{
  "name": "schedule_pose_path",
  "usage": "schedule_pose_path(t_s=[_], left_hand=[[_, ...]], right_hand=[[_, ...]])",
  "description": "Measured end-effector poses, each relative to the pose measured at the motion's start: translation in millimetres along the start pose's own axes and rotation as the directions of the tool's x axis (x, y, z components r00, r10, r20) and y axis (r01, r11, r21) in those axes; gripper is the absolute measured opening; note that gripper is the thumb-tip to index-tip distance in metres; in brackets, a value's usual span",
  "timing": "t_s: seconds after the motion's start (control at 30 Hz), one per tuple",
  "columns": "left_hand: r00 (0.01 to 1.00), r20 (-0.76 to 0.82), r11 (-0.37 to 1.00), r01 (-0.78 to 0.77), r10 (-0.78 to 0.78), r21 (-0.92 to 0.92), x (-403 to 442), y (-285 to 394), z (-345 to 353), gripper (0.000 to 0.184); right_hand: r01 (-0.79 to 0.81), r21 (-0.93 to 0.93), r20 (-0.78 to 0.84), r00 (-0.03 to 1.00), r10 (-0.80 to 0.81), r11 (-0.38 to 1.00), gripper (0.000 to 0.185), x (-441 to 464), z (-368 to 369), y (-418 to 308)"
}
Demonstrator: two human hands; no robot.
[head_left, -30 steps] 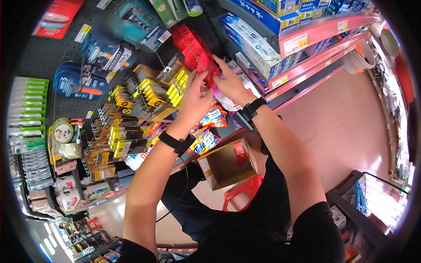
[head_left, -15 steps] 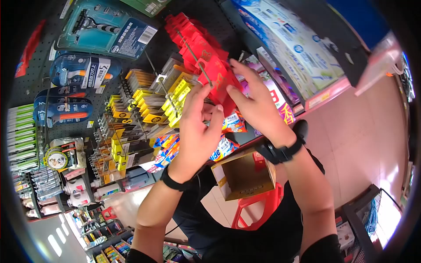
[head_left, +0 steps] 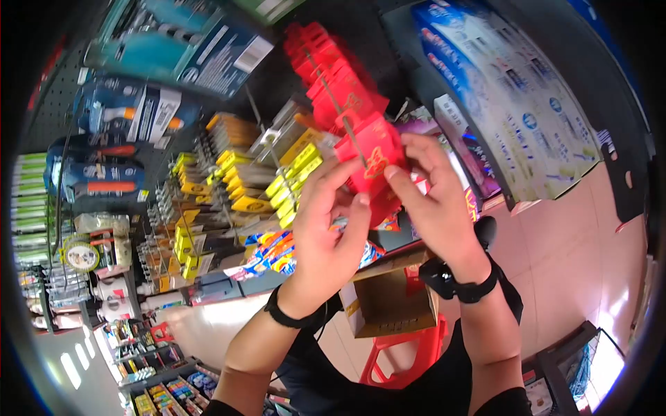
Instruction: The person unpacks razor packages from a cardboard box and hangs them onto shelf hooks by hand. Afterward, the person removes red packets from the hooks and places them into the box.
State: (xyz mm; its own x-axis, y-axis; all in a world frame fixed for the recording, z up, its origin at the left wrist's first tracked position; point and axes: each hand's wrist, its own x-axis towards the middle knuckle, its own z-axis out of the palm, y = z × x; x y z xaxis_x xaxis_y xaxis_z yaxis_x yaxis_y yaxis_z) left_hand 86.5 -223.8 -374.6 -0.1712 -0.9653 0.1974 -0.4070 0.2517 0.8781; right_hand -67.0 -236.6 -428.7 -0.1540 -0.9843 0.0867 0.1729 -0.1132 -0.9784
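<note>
A thick row of red envelopes [head_left: 374,156] with gold print hangs on a metal hook in the upper middle of the head view. My right hand [head_left: 440,201] grips the right edge of the front envelopes, thumb on the face and fingers behind. At their left edge is my left hand [head_left: 331,232], its fingers bent and its thumb tip against the envelopes; some of its fingers are hidden. Below both hands an opened cardboard box [head_left: 395,326] rests on a red plastic stool [head_left: 378,353], between the person's legs.
Yellow-carded packs [head_left: 243,197] hang on hooks to the left, with razor packs [head_left: 128,114] beyond them. Orange-and-blue bags [head_left: 270,253] lie on the shelf below. Large blue-and-white packs [head_left: 510,97] stand at the right, above a tiled floor [head_left: 555,229].
The view has shifted, so the shelf goods sit differently in it. Both hands stay at the front red envelopes; the right thumb now lies further over their face.
</note>
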Motion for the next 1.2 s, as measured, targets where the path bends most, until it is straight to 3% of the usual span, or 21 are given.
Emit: schedule_pose_path(t_s=[0.07,0.23,0.3,0.4,0.47,0.53,0.67,0.77,0.87,1.0,1.07,1.13,1.2], left_hand=[[0.999,0.006,0.998,-0.031,0.032,-0.050,7,5,2,0.041],[0.995,0.034,0.995,-0.096,0.096,0.005,4,19,-7,0.041],[0.990,0.001,0.990,-0.141,0.141,-0.009,-1,13,-8,0.039],[0.996,-0.005,0.995,-0.092,0.091,-0.047,-10,19,-11,0.044],[0.982,-0.047,0.982,-0.186,0.185,-0.020,-14,9,-5,0.048],[0.985,-0.033,0.982,-0.173,0.171,-0.073,-17,11,-10,0.053],[0.985,-0.008,0.980,-0.174,0.174,-0.092,-21,2,-10,0.055],[0.978,0.034,0.977,-0.206,0.207,-0.050,-22,-2,-12,0.052],[0.975,0.085,0.978,-0.202,0.206,-0.053,-22,-5,-15,0.052],[0.975,0.046,0.975,-0.214,0.217,-0.062,-22,-8,-17,0.054],[0.976,0.037,0.974,-0.213,0.216,-0.083,-22,-9,-13,0.053],[0.977,0.021,0.973,-0.209,0.212,-0.099,-22,-9,-10,0.052],[0.977,0.017,0.972,-0.210,0.213,-0.110,-23,-7,-9,0.049]], right_hand=[[0.040,-0.130,-0.003,0.999,-0.041,0.991,0.035,6,-1,-1],[0.064,-0.070,0.021,0.998,-0.063,0.995,0.030,3,-3,-1],[0.034,-0.005,0.041,0.999,-0.034,0.999,0.036,-1,-3,-1],[-0.078,0.053,0.053,0.996,0.075,0.996,0.044,-9,-3,-14],[-0.114,0.033,-0.003,0.993,0.114,0.993,0.043,-12,-2,-18],[-0.191,-0.067,0.029,0.981,0.193,0.979,0.041,-12,-10,-20],[-0.210,-0.099,0.147,0.964,0.223,0.973,0.038,-6,-30,-11],[-0.255,0.135,0.176,0.957,0.230,0.958,0.039,-7,-46,3],[-0.265,0.220,0.277,0.940,0.201,0.939,0.044,-5,-50,7],[-0.284,0.203,0.298,0.929,0.217,0.937,0.048,-5,-55,9],[-0.287,0.179,0.227,0.943,0.244,0.941,0.048,-7,-55,7],[-0.201,0.083,0.250,0.952,0.174,0.976,0.044,-7,-57,6],[-0.214,0.098,0.266,0.947,0.182,0.972,0.044,-8,-52,-3]])
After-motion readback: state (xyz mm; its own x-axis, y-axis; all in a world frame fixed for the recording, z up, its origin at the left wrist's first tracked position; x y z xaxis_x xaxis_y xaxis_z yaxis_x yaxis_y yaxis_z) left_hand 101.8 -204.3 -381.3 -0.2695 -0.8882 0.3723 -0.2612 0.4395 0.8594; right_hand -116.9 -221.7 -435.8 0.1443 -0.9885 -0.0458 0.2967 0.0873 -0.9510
